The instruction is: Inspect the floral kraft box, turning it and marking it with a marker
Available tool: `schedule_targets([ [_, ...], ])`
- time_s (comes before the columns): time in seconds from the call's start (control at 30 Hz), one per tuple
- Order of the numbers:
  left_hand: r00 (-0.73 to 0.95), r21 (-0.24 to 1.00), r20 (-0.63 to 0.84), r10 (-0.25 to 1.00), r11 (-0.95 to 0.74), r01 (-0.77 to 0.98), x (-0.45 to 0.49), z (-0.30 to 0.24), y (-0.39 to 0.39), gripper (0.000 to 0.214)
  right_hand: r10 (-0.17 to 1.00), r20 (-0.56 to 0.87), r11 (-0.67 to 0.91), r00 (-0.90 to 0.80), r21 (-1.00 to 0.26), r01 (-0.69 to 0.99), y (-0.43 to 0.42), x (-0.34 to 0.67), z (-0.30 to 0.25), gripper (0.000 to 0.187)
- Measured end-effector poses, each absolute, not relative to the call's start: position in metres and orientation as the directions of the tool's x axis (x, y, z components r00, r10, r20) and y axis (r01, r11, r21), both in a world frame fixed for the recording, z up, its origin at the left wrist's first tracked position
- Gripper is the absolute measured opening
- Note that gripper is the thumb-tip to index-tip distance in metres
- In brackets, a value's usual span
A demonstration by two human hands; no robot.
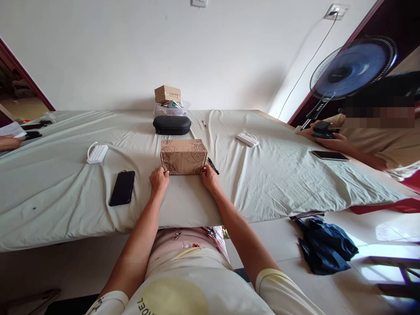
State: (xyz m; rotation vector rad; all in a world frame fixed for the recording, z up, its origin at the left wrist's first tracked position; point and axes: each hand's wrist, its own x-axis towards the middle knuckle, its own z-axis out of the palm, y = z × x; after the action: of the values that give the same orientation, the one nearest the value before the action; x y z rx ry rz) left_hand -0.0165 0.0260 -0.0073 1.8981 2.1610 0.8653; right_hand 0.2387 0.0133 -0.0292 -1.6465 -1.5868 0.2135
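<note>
Desk [262, 188] covered in wrinkled pale fabric; folds could be rucked up if cardboard box [183, 158] is dragged. Box stiff, rectangular, loop-printed, set back from front edge's middle; near lower corners pinched by curled fingers of left hand [159, 179] and right hand [210, 178]. Slim black pen [213, 166] just beside, could be knocked by rightward sliding.

Soft light brightens the white wall [210, 57], glare whitens the floor [390, 231] at right, and wide-angle distortion stretches the edges.
</note>
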Motion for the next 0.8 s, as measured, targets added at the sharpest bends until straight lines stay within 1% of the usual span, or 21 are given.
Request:
schedule_targets([
  [0.13, -0.233, 0.639, 0.433, 0.871, -0.114, 0.761, -0.017, -0.013, 0.032, 0.013, 0.847, 0.483, 0.231, 0.224, -0.713, 0.662, 0.011, 0.235, -0.024, 0.043],
  [0.27, -0.323, 0.713, 0.571, 0.754, -0.261, 0.651, -0.017, -0.014, 0.034, 0.015, 0.745, 0.615, 0.403, 0.257, -0.723, 0.562, 0.006, 0.229, -0.016, 0.041],
  [0.37, -0.348, 0.725, 0.622, 0.702, -0.349, 0.593, -0.016, -0.014, 0.033, 0.013, 0.682, 0.671, 0.484, 0.291, -0.712, 0.508, 0.003, 0.227, -0.010, 0.034],
  [0.5, -0.340, 0.709, 0.664, 0.667, -0.417, 0.568, -0.016, -0.013, 0.030, 0.019, 0.638, 0.696, 0.528, 0.329, -0.707, 0.471, 0.001, 0.226, -0.005, 0.028],
  [0.6, -0.354, 0.700, 0.682, 0.640, -0.431, 0.569, -0.016, -0.012, 0.028, 0.023, 0.638, 0.689, 0.534, 0.345, -0.718, 0.445, 0.000, 0.225, -0.004, 0.030],
  [0.7, -0.375, 0.701, 0.689, 0.620, -0.441, 0.560, -0.016, -0.011, 0.028, 0.025, 0.655, 0.678, 0.534, 0.335, -0.728, 0.430, -0.001, 0.224, -0.003, 0.032],
  [0.8, -0.374, 0.677, 0.714, 0.592, -0.447, 0.584, -0.017, -0.011, 0.029, 0.029, 0.673, 0.668, 0.528, 0.318, -0.735, 0.425, -0.004, 0.220, -0.002, 0.032],
])
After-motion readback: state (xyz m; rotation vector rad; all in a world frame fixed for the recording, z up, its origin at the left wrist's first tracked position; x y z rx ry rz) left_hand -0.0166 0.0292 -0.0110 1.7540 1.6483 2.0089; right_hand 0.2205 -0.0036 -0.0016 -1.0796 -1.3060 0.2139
